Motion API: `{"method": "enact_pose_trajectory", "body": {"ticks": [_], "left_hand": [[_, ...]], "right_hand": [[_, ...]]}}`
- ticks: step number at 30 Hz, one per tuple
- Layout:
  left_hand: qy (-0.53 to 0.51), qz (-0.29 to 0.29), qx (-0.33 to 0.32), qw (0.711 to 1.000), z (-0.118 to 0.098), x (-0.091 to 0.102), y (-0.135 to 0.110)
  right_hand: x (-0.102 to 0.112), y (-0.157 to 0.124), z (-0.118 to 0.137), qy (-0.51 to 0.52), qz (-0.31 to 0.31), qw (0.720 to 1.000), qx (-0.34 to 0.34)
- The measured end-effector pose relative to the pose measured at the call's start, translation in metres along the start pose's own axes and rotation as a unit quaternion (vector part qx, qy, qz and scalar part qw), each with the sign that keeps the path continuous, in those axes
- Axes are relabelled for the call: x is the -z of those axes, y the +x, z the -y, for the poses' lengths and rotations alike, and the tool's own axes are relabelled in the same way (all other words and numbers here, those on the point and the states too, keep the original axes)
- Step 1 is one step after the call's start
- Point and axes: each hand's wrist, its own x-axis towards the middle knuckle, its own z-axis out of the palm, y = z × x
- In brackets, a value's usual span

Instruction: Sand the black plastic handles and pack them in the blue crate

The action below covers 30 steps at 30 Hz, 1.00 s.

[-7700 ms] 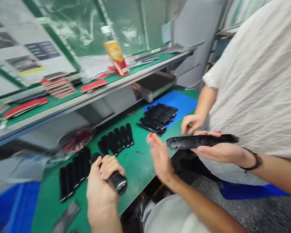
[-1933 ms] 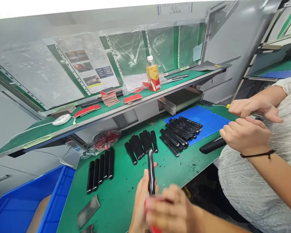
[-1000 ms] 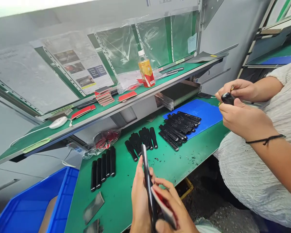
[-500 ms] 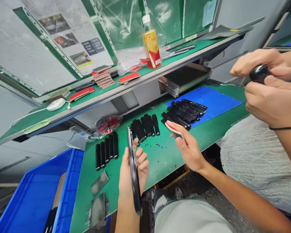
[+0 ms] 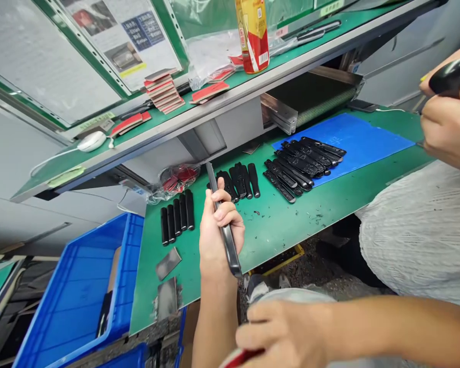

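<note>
My left hand is closed around a long, black plastic handle piece, held upright at a tilt above the bench. Low in the view, my right hand grips a red-faced sanding pad, blurred and partly cut off by the bottom edge. The pad is apart from the black piece. Behind my left hand lies a group of black pieces. To its left, several black handles stand in a row. Two worn grey abrasive sheets rest near the bench's left edge.
A co-worker's hands hold a black part at the right. Many black pieces are heaped by a blue sheet. A blue crate stands left of the green bench. The shelf holds red pads and a bottle.
My right hand has moved from over the bench down toward me with the red pad. My left hand has turned the black piece and closed more fingers around it. The view has shifted.
</note>
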Motion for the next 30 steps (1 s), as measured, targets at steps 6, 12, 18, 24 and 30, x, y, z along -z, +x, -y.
{"method": "enact_pose_trajectory", "body": {"ticks": [6, 12, 18, 24, 30], "left_hand": [[-0.006, -0.004, -0.013, 1.000, -0.011, -0.001, 0.007], [-0.098, -0.005, -0.025, 0.995, -0.029, 0.001, 0.011], [-0.086, -0.100, -0.004, 0.991, -0.017, -0.010, 0.003], [-0.029, -0.122, -0.003, 0.992, -0.005, -0.013, 0.002], [0.035, -0.115, -0.040, 0.992, -0.003, -0.019, 0.000]], "right_hand": [[0.002, -0.003, 0.001, 0.003, 0.012, 1.000, -0.010], [0.016, -0.021, -0.001, 0.022, -0.055, 0.985, -0.165], [0.010, -0.025, -0.002, 0.034, -0.158, 0.957, -0.240], [0.009, -0.018, -0.011, -0.034, -0.203, 0.952, -0.228], [-0.021, -0.025, 0.018, -0.045, -0.018, 0.999, -0.008]]}}
